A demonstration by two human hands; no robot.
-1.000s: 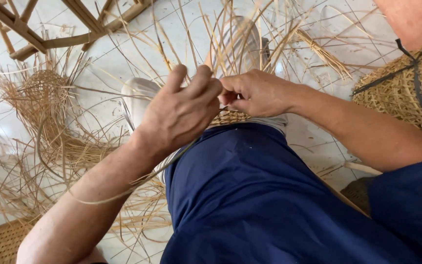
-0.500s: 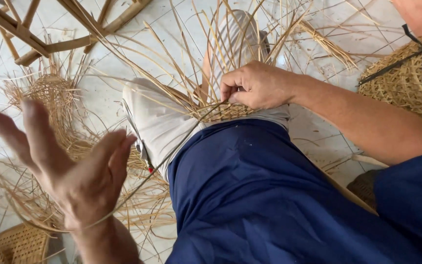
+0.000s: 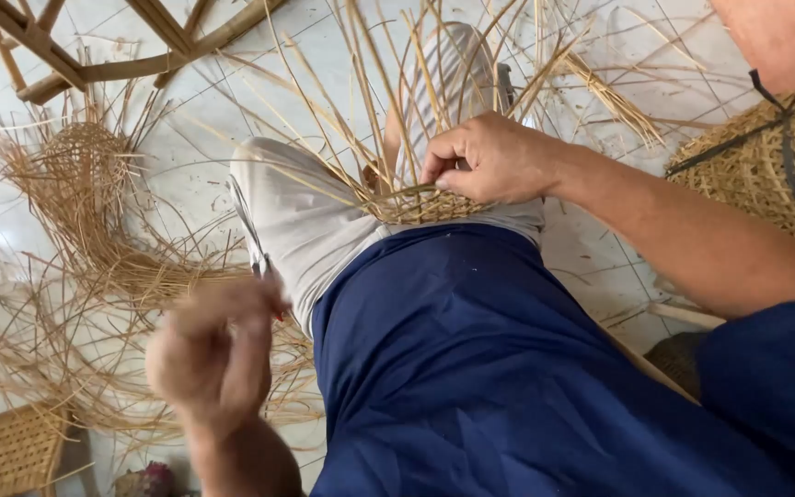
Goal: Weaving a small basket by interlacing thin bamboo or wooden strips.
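Seated weaver mid-weave; right hand [image 3: 489,161] pinches strands on the woven rattan base [image 3: 416,204] resting on the lap; blurred left hand [image 3: 213,354] hangs away, grip unclear; next, judging by this, feeding another strand needs steady tension.

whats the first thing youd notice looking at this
The fan of pale straw strips spraying up from a small woven base on the person's lap, pinned there by the right hand. Lower left, the blurred left hand hangs in the air above loose straw littering the tiled floor.
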